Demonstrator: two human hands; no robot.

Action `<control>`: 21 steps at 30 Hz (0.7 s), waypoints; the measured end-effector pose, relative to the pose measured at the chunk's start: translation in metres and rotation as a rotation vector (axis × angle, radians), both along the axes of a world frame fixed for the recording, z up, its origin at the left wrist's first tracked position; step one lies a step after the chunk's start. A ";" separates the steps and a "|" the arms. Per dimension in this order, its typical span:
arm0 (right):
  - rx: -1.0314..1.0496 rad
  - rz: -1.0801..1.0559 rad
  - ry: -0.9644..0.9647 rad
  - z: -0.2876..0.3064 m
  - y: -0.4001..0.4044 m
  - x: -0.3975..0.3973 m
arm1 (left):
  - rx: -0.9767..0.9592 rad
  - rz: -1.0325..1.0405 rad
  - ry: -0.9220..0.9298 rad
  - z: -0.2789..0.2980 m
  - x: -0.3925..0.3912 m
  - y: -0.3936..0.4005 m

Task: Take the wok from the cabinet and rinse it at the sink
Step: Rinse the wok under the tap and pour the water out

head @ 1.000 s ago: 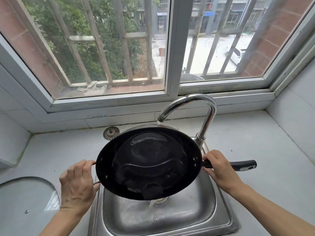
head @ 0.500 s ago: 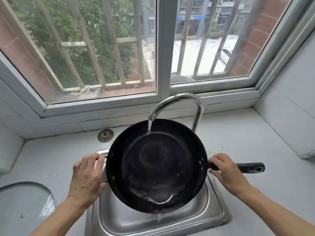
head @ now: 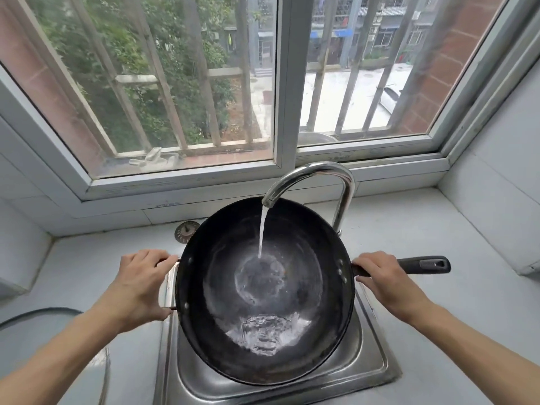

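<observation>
The wok (head: 264, 290) covers most of the sink (head: 368, 366), drain included. The left hand (head: 140, 287) hides the side handle it's gripping. The glass lid (head: 55, 346) at the worktop's near left corner runs off frame.

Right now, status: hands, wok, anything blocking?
Left hand grips side handle, right hand grips long handle. Wok over sink, faucet stream hitting inside, water pooling. Nothing blocking.

Black wok (head: 292, 290) (long handle pointing right) sits over the steel sink (head: 371, 366), water pooling inside.
</observation>
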State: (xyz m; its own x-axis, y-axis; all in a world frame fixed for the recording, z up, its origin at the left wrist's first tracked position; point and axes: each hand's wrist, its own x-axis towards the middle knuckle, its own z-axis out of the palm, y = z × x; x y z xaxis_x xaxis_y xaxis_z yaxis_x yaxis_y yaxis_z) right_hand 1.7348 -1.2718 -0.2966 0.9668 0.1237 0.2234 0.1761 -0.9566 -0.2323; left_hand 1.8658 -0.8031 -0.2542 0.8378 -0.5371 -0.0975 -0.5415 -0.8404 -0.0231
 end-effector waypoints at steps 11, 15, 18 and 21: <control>-0.133 0.135 0.105 -0.018 0.012 0.010 | 0.036 0.021 0.205 -0.021 -0.008 0.023; -0.135 0.142 0.166 -0.027 0.016 0.007 | 0.028 0.022 0.225 -0.037 -0.016 0.029; -0.136 0.146 0.201 -0.032 0.017 0.005 | 0.024 0.020 0.230 -0.046 -0.019 0.031; -0.131 0.143 0.237 -0.039 0.017 0.005 | 0.042 0.018 0.233 -0.053 -0.020 0.032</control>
